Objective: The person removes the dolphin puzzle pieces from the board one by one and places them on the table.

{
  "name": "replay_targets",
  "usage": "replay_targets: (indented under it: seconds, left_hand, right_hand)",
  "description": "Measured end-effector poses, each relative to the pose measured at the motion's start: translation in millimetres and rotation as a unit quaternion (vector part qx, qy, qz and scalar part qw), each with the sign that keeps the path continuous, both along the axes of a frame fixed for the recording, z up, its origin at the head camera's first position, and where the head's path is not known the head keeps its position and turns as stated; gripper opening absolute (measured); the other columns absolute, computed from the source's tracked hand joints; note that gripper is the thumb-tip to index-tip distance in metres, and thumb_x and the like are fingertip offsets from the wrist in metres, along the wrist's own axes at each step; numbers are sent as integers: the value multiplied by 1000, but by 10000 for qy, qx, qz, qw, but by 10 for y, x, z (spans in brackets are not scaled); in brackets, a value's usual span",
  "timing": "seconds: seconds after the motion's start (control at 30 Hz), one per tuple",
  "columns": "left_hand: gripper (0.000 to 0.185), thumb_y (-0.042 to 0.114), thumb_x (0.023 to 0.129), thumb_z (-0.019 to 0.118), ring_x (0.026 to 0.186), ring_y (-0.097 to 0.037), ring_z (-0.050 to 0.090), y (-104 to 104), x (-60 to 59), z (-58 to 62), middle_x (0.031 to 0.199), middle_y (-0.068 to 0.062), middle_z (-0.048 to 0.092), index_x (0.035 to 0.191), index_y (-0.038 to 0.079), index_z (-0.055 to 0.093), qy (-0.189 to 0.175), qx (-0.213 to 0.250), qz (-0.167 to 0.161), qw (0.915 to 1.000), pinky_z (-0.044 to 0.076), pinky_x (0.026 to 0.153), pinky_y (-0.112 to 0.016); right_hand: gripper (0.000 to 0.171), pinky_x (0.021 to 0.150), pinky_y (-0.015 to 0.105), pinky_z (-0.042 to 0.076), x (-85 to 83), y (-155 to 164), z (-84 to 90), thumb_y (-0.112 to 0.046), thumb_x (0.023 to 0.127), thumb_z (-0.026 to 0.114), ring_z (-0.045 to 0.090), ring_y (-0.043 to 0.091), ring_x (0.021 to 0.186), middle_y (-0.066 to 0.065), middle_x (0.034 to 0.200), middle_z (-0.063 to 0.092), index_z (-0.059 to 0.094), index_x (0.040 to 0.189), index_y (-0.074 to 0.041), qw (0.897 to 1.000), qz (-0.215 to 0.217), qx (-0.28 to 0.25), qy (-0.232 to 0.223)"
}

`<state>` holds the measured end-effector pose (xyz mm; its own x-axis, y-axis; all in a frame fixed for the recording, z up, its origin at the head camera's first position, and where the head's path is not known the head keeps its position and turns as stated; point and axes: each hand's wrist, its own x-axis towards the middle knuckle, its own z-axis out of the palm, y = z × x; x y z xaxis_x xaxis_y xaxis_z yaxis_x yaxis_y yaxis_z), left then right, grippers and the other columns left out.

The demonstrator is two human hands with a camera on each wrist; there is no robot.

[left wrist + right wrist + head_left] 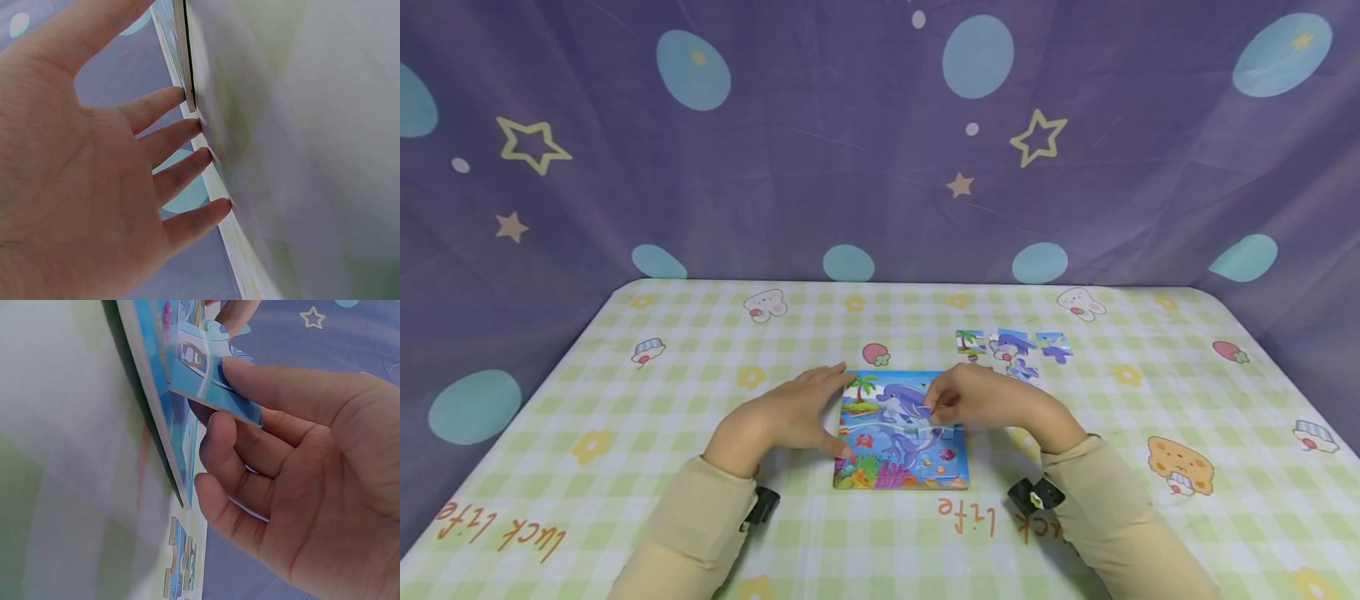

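A jigsaw puzzle board [887, 477] with a sea picture of dolphins, a palm tree, a crab and coral lies flat on the table. My right hand [988, 397] is over its right side. Between thumb and fingers it pinches a blue puzzle piece [215, 381], tilted above the board in the right wrist view. My left hand [793, 412] spreads along the board's left edge, its thumb at the lower left side. In the left wrist view the left fingers [181, 175] are extended, their tips down on the tablecloth, the index at the board's edge.
Behind the board, to the right, several loose puzzle pieces [1054, 345] lie on the tablecloth, one with a palm tree [970, 341]. The green checked tablecloth [685, 417] covers the table. A purple curtain [865, 167] hangs along its far edge.
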<state>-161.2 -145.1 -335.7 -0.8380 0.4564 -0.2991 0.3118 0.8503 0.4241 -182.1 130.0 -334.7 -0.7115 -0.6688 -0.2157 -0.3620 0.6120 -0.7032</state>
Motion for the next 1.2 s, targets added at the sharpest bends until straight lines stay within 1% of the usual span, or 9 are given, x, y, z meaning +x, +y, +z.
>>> replay_targets:
  seconds: [0.13, 0.43, 0.6, 0.7, 0.77, 0.93, 1.0, 1.1, 1.2]
  left_hand:
    - [102, 40, 73, 87, 148, -35, 19, 3, 1, 3, 163, -12, 22, 155, 9, 33, -6, -4, 2, 10000, 22, 117, -57]
    - [101, 39, 75, 86, 148, -34, 18, 9, -6, 15, 163, -12, 21, 155, 9, 32, -59, -32, 27, 10000, 22, 117, -56]
    - [101, 38, 75, 86, 149, -34, 18, 11, 0, 19, 163, -12, 21, 155, 9, 32, -62, -16, 15, 10000, 22, 117, -56]
    - [102, 39, 75, 86, 149, -35, 17, 11, -2, 14, 163, -12, 21, 155, 9, 32, -52, -15, -9, 10000, 21, 117, -56]
    - [102, 39, 75, 86, 149, -35, 17, 10, -1, 11, 163, -13, 21, 155, 8, 31, -51, -13, -15, 10000, 21, 117, -56]
    - [102, 40, 74, 86, 149, -35, 17, 11, 1, 15, 163, -12, 21, 155, 8, 32, -51, -8, 1, 10000, 21, 118, -55]
    - [102, 40, 74, 86, 148, -35, 18, 11, -2, 17, 163, -13, 21, 155, 8, 32, -28, -4, -22, 10000, 21, 117, -56]
    - [102, 41, 74, 86, 148, -36, 19, 8, -7, 18, 162, -14, 22, 154, 7, 33, 5, 7, -71, 10000, 22, 117, -56]
    - [102, 42, 74, 86, 148, -36, 20, 4, -7, 22, 162, -14, 23, 154, 7, 33, 17, 7, -102, 9999, 22, 117, -56]
  right_hand:
    - [4, 70, 25, 52, 2, 4, -2, -4, 91, 69, 61, 8, 78, -3, 85, 69, 71, 94, -5, 10000, -18, 9, -6]
    - [4, 57, 26, 47, 14, 3, 35, -9, 92, 69, 52, 8, 63, -3, 78, 67, 70, 91, -6, 9999, -121, 88, -81]
    - [4, 58, 26, 49, 24, 5, 61, -8, 93, 68, 55, 7, 61, -3, 79, 69, 71, 90, -7, 9998, -136, 130, -37]
    - [5, 64, 26, 52, 24, 24, 72, -7, 93, 67, 60, 8, 66, -2, 83, 71, 71, 93, -7, 9998, -137, 100, 88]
    - [5, 70, 27, 53, 25, 46, 72, -7, 93, 66, 63, 8, 72, -1, 87, 71, 71, 95, -7, 9997, -118, 43, 204]
    - [9, 80, 33, 53, 34, 126, 67, -6, 95, 63, 65, 13, 90, -1, 96, 71, 71, 100, -6, 9988, -77, -149, 451]
    - [10, 81, 35, 53, 39, 156, 70, -7, 96, 62, 65, 14, 94, -1, 98, 70, 71, 102, -7, 9987, -110, -185, 459]
    - [11, 79, 33, 52, 37, 203, 68, -10, 98, 62, 63, 13, 91, -1, 99, 70, 70, 104, -7, 9986, -93, -258, 450]
    - [12, 70, 29, 49, 30, 265, 46, -12, 98, 62, 57, 11, 78, -1, 96, 70, 69, 106, -7, 9986, -93, -357, 384]
